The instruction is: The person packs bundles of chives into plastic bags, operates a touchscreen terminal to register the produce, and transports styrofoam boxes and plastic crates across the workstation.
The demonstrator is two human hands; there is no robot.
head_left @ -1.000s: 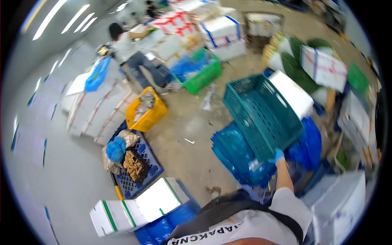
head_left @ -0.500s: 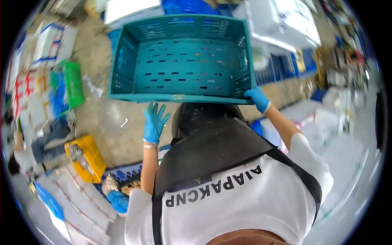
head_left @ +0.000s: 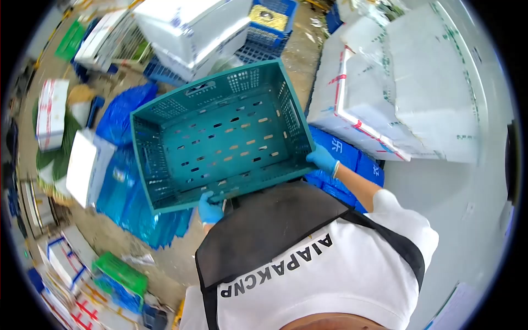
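Observation:
An empty teal plastic crate (head_left: 225, 137) with slotted floor and walls is held in front of my dark apron, slightly tilted. My right hand (head_left: 323, 159), in a blue glove, grips its near right corner. At the near edge, left of the middle, my left hand (head_left: 210, 209), also gloved in blue, is closed on the rim; part of its fingers is hidden by the crate. Beyond the crate's left side lie blue plastic bags (head_left: 124, 187).
White foam boxes (head_left: 192, 33) stand beyond the crate, beside a blue basket (head_left: 269, 25) of yellow contents. Large white boxes (head_left: 396, 82) and blue bundles (head_left: 344, 151) are at the right. A green crate (head_left: 121, 272) sits at lower left, a white box (head_left: 82, 168) at left.
The view has turned toward the right-hand boxes. My left hand, open and off the crate half a second ago, has closed on its near rim. My right hand still holds the corner.

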